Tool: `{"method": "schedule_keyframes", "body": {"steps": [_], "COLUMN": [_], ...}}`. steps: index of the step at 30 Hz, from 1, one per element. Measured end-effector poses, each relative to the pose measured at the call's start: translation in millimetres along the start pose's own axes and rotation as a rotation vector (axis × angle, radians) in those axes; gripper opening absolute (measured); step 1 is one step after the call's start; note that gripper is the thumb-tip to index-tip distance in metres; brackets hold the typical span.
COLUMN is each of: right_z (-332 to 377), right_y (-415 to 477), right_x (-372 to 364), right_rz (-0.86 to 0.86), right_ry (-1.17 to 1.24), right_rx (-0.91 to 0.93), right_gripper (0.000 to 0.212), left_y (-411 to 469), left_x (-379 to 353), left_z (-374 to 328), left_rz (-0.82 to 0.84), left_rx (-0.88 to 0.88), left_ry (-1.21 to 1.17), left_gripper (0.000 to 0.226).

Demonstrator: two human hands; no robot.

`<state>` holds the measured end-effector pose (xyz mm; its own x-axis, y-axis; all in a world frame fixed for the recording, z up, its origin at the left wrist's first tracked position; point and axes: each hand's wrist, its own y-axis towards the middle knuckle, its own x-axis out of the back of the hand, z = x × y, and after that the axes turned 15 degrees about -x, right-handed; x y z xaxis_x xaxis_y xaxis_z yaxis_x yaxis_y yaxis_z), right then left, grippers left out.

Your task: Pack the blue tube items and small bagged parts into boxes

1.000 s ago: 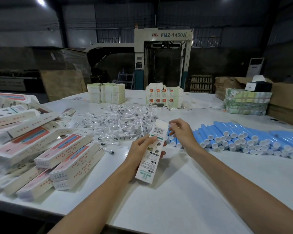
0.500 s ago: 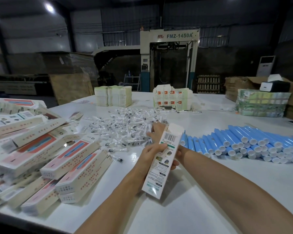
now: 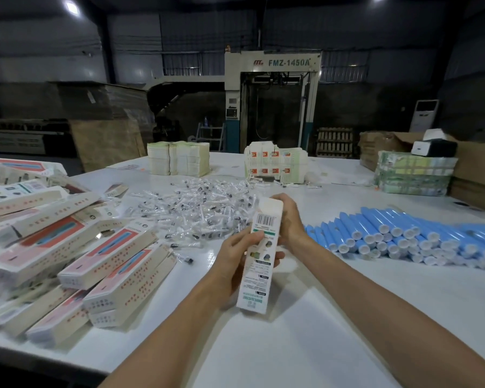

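Your left hand (image 3: 235, 256) grips the box (image 3: 259, 264); your right hand (image 3: 290, 222), behind its top, hides its hold; fumbling could crush the flap (image 3: 270, 204).

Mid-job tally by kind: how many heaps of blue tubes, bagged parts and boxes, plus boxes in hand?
Heaps of blue tubes: 1
Heaps of bagged parts: 1
Heaps of boxes: 1
Box in the left hand: 1
Total: 4
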<state>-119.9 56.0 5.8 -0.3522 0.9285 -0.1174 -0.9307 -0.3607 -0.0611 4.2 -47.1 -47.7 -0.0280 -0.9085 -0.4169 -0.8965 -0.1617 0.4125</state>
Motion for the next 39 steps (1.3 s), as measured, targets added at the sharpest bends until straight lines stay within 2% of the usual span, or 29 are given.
{"method": "schedule_keyframes", "body": {"steps": [1, 2, 4, 6, 11, 16, 20, 23, 31, 35, 37, 39], "right_z": [5, 9, 16, 27, 42, 54, 60, 60, 51, 41, 31, 17], "right_y": [-5, -7, -17, -28, -53, -74, -80, -80, -78, -79, -79, -78], "right_x": [10, 23, 46, 62, 71, 60, 42, 33, 23, 25, 26, 28], "right_rz": [-0.067, -0.125, -0.151, -0.167, -0.036, -0.036, 0.021, 0.049, 0.026, -0.026, -0.04, -0.058], "right_ry": [-0.067, -0.117, -0.109, -0.103, -0.156, -0.192, -0.217, -0.325, -0.504, -0.605, -0.675, -0.667], "right_rx": [0.06, 0.118, 0.18, 0.235, 0.299, 0.392, 0.447, 0.469, 0.464, 0.498, 0.519, 0.523], "right_gripper": [0.013, 0.016, 0.044, 0.055, 0.054, 0.045, 0.052, 0.063, 0.031, 0.013, 0.011, 0.017], "left_y": [0, 1, 1, 1, -1, -3, -4, -3, -2, -2, -1, -1], "left_x": [0, 0, -1, -1, -4, -6, -7, -7, -7, -5, -5, -6], "left_z": [1, 2, 1, 2, 0, -2, -2, -2, -1, 0, 1, 0], "left_rz": [0.004, 0.006, 0.0, -0.002, -0.003, 0.006, 0.021, 0.031, 0.04, 0.008, -0.006, -0.025], "left_rx": [-0.011, -0.02, -0.027, -0.015, 0.006, 0.014, 0.011, 0.0, -0.03, -0.057, -0.065, -0.076], "left_ry": [0.004, 0.023, 0.067, 0.09, 0.098, 0.101, 0.104, 0.124, 0.153, 0.163, 0.18, 0.201], "left_gripper": [0.057, 0.06, 0.065, 0.068, 0.069, 0.058, 0.06, 0.066, 0.068, 0.053, 0.049, 0.049]}}
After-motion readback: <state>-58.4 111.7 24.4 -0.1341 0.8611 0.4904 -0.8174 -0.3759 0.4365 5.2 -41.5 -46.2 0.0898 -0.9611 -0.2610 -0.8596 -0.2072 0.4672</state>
